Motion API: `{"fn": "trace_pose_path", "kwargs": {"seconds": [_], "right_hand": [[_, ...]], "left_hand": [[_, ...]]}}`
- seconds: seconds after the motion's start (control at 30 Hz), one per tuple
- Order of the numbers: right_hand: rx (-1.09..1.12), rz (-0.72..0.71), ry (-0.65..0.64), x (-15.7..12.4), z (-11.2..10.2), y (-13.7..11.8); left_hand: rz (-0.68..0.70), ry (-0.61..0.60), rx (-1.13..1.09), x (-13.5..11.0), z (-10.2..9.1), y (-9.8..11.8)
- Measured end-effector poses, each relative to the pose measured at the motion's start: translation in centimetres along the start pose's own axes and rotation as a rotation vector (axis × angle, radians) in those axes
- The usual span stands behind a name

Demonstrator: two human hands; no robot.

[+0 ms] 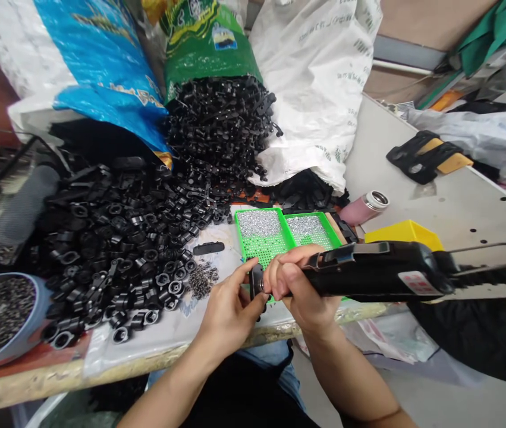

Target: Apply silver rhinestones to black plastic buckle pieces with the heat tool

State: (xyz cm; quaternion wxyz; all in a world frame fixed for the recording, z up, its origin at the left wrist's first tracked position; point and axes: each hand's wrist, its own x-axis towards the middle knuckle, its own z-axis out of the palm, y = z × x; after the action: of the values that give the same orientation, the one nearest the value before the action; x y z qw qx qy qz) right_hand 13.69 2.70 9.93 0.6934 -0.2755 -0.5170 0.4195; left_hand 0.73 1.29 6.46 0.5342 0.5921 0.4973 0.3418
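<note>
My left hand (232, 303) pinches a small black plastic part (256, 282) in front of the green trays, holding it on edge. Wrapped round the front of a black electric screwdriver (368, 270) is my right hand (297, 282). The tool lies sideways, its tip end meeting the black part; the bit itself is hidden by my fingers. Just behind my hands stand two green trays (264, 255) with small silver screws (259, 223) in their far halves. A flat black piece (209, 248) and a little heap of small metal pieces (203, 280) lie left of my left hand.
Black plastic parts (137, 238) are piled across the left of the table. A blue-grey bowl (41, 297) of small pieces stands at the front left. Large sacks (310, 77) line the back. A pink flask (364, 207) and a yellow bin (402, 233) are right.
</note>
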Motion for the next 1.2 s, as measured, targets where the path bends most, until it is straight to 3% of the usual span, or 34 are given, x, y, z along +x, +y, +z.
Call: {"fn": "trace_pose_path", "kwargs": {"seconds": [0.27, 0.43, 0.57, 0.63, 0.73, 0.83, 0.9, 0.97, 1.03, 1.07, 1.13, 1.2], "right_hand": [[-0.125, 0.055, -0.009, -0.4, -0.7, -0.6], [-0.133, -0.054, 0.145, 1.1, -1.0, -1.7], [-0.2, -0.049, 0.23, 2.0, -1.9, -1.6], [-0.266, -0.06, 0.315, 2.4, -3.2, -1.1], [-0.445, -0.052, 0.483, 3.0, -6.5, -0.2], [-0.653, -0.021, 0.531, 3.6, -9.6, -0.3], [-0.834, -0.212, 0.594, 3.5, -10.1, -0.9], [-1.004, -0.592, 0.603, 2.9, -9.0, -1.4], [-1.102, -0.854, 0.415, 1.8, -6.7, -1.3], [-1.13, -0.856, 0.223, 1.0, -5.5, -0.9], [-1.171, -0.638, -0.272, -0.7, -3.4, 0.5], [-1.203, -0.279, -0.75, -2.3, -2.2, 2.4]], "left_hand": [[0.014, -0.023, 0.086, 0.4, -0.3, -0.3], [0.171, 0.12, 0.344, 0.5, -0.8, -0.1], [0.215, 0.116, 0.385, 0.2, -1.1, 0.0], [0.183, 0.096, 0.312, 0.2, -1.4, -0.1], [0.077, 0.071, 0.032, 0.3, -2.4, -0.7], [-0.005, 0.1, -0.217, 0.3, -4.3, -1.6], [-0.014, 0.157, -0.297, 0.2, -6.0, -2.2], [0.009, 0.23, -0.341, -0.1, -7.7, -2.5], [0.045, 0.306, -0.33, -0.5, -8.9, -2.6], [0.059, 0.338, -0.301, -0.8, -9.2, -2.6], [0.077, 0.384, -0.199, -1.3, -9.5, -2.3], [0.094, 0.403, -0.054, -1.8, -9.3, -2.0]]}}
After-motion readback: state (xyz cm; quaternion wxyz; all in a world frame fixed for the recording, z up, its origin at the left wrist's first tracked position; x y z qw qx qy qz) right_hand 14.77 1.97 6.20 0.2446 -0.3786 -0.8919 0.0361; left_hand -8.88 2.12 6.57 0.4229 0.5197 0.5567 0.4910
